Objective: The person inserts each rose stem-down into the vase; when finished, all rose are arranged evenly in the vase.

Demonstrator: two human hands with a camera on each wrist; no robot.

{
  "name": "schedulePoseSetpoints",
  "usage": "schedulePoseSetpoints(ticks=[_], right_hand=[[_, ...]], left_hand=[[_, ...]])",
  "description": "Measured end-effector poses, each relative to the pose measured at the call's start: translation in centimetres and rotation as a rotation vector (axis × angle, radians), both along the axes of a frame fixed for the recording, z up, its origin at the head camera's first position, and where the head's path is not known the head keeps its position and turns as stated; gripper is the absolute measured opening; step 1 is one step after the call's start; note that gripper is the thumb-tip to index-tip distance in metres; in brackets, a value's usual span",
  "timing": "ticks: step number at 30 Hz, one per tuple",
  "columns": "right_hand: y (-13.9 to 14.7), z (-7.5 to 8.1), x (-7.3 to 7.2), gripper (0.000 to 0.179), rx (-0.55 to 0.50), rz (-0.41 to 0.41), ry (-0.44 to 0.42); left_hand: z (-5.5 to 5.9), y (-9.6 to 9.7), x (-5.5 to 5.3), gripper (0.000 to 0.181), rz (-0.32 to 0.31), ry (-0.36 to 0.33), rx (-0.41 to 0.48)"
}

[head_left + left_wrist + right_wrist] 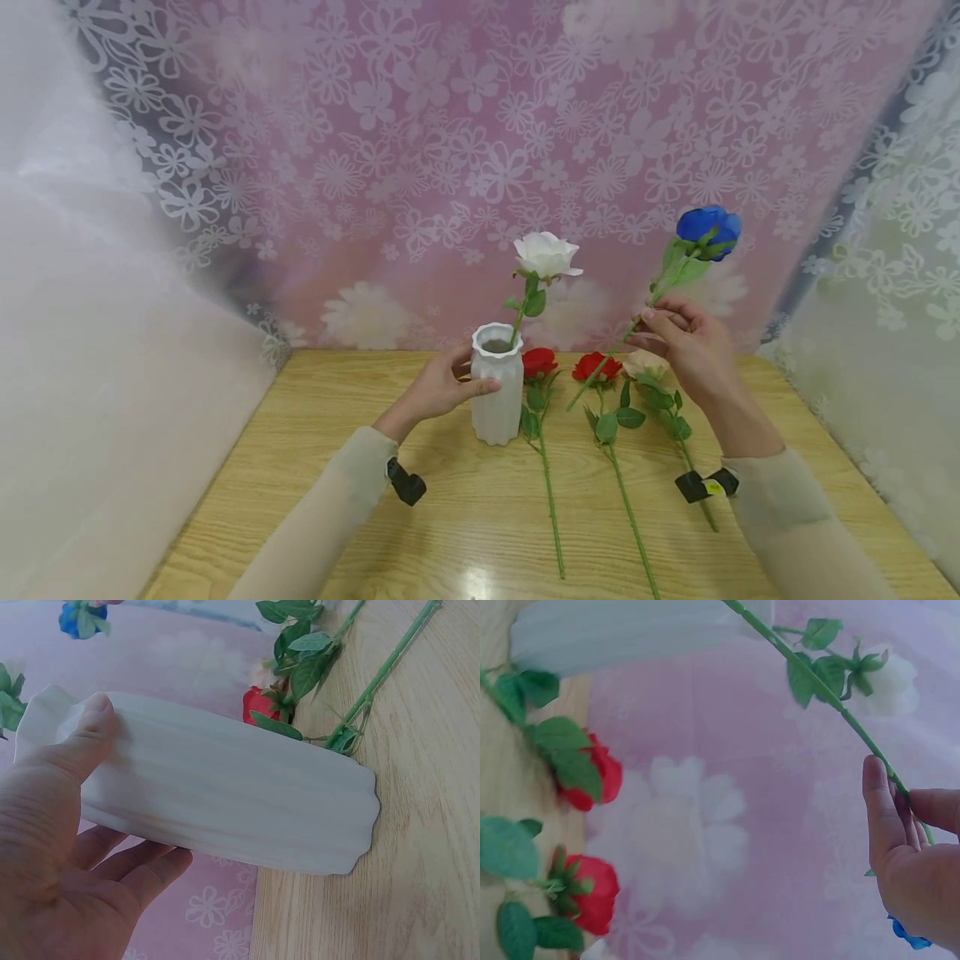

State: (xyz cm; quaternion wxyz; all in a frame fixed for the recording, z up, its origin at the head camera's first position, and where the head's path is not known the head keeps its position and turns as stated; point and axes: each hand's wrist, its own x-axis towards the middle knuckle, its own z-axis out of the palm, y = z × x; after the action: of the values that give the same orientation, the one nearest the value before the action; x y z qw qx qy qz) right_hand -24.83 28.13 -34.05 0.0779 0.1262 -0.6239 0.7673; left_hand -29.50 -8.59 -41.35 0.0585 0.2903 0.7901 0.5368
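Observation:
My left hand (448, 385) grips a white vase (498, 408) with a scalloped rim, thumb across its front and fingers behind. The vase stands upright on the table, and a white rose (546, 255) leans to the right out of its mouth. In the left wrist view the ribbed vase (232, 787) lies between thumb and fingers. My right hand (693, 346) pinches the green stem of a blue rose (708, 233) between thumb and fingers, to the right of the vase. That stem slants down left, its lower end above the red roses. The right wrist view shows the pinched stem (855, 724).
On the wooden table (442, 517) lie a red rose (539, 363) beside the vase, a second red rose (597, 367) and a cream rose (645, 364), stems toward me. A pink flowered curtain (450, 183) hangs behind; pale sheeting (97, 350) borders the sides.

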Motion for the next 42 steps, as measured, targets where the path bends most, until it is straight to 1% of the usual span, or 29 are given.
schedulePoseSetpoints(ticks=[7, 15, 20, 25, 27, 30, 34, 38, 42], right_hand=[[-1.8, 1.8, -0.3, 0.021, -0.068, -0.008, 0.041], [-3.9, 3.6, -1.0, 0.017, -0.171, -0.022, 0.118], [-5.2, 4.4, -1.6, 0.017, -0.172, -0.041, 0.146], [-6.6, 4.7, -2.3, 0.016, -0.165, -0.075, 0.182], [-7.1, 4.7, -2.5, 0.015, -0.155, -0.088, 0.19], [-7.9, 4.4, -2.9, 0.013, -0.11, -0.116, 0.201], [-9.0, 3.9, -3.5, 0.013, -0.008, -0.145, 0.214], [-10.0, 3.3, -3.9, 0.02, 0.084, -0.136, 0.203], [-11.0, 2.7, -4.2, 0.026, 0.142, -0.104, 0.179]], left_hand=[[-0.1, -0.2, -0.2, 0.062, -0.005, 0.018, -0.002], [-0.1, -0.4, -0.3, 0.061, -0.001, 0.011, -0.004], [0.0, -0.3, -0.2, 0.063, -0.002, 0.011, 0.002], [0.1, -0.1, -0.1, 0.061, -0.008, 0.026, 0.003], [0.0, -0.1, -0.2, 0.061, -0.01, 0.029, 0.007], [0.0, -0.1, -0.1, 0.061, -0.012, 0.02, 0.01], [0.0, 0.0, 0.0, 0.061, -0.016, 0.013, 0.012], [0.0, 0.0, 0.0, 0.061, -0.02, 0.017, 0.016], [0.0, -0.1, -0.1, 0.062, -0.016, 0.017, 0.014]])
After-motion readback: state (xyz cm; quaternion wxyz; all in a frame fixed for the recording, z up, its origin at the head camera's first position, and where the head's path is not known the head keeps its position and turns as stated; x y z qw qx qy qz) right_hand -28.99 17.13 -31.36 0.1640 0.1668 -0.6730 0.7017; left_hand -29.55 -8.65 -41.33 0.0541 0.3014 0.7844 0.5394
